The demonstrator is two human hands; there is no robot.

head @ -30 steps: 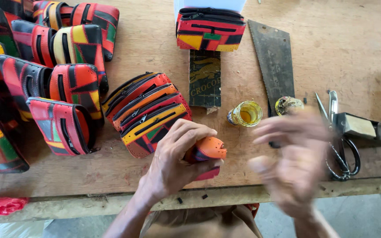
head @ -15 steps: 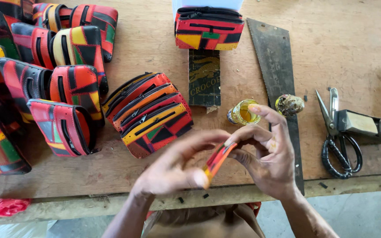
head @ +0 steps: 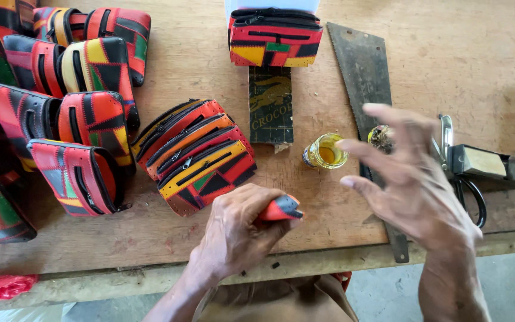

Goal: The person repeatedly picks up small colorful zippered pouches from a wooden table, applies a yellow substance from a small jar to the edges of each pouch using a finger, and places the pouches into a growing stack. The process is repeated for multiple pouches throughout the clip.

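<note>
The left hand (head: 236, 229) is closed around a small folded piece of orange, red and black patchwork leather (head: 281, 207), pressing it down on the wooden bench (head: 448, 53) near the front edge; only its end shows past the fingers. The right hand (head: 415, 179) hangs empty above the bench, fingers spread and slightly blurred, holding nothing.

Judging by the layout, the work is well advanced: a stack of finished red, orange and black patchwork zip pouches (head: 195, 155) lies just beyond the left hand, and many more fill the left side (head: 84, 119), while the piece in hand looks unfinished.

Beyond the right hand stand a small glass jar of yellow liquid (head: 326, 151), a rusty saw blade (head: 362, 77), black-handled scissors (head: 469, 194) and a dark rectangular block (head: 270, 104). The jar sits near the hands and could be knocked.
</note>
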